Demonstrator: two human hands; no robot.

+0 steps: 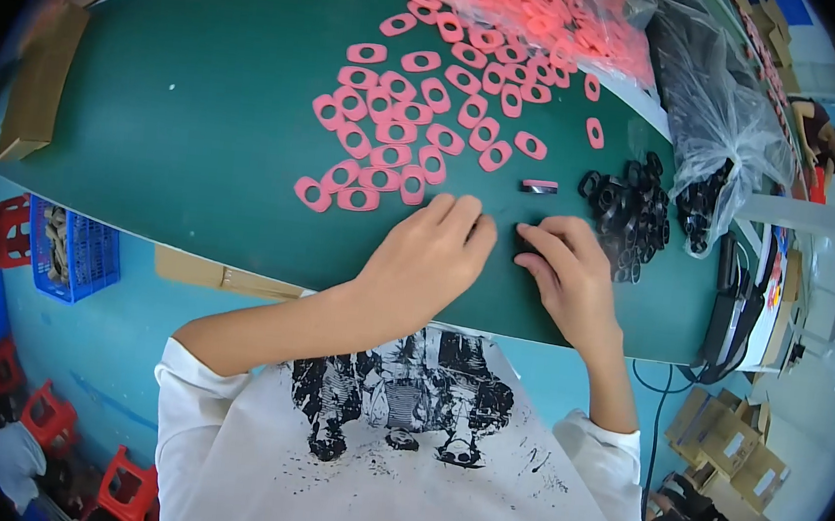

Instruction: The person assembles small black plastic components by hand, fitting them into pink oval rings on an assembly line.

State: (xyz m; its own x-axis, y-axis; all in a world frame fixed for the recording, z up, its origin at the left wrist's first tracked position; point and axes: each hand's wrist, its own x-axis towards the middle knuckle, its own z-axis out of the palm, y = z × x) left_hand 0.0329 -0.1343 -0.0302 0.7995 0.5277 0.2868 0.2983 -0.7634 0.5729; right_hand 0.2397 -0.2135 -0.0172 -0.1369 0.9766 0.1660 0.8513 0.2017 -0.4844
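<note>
My left hand lies knuckles-up on the green table, fingers curled together; what is under them is hidden. My right hand rests beside it, fingertips pressing a small black ring part against the table. Several pink oval pads with holes are spread just beyond the left hand. A pile of black rings lies right of the right hand. One pad stacked on a black ring sits just beyond both hands.
A clear bag of pink pads and a clear bag with black rings lie at the far right. A cardboard box stands at the table's left end. Blue crate and red stools stand on the floor.
</note>
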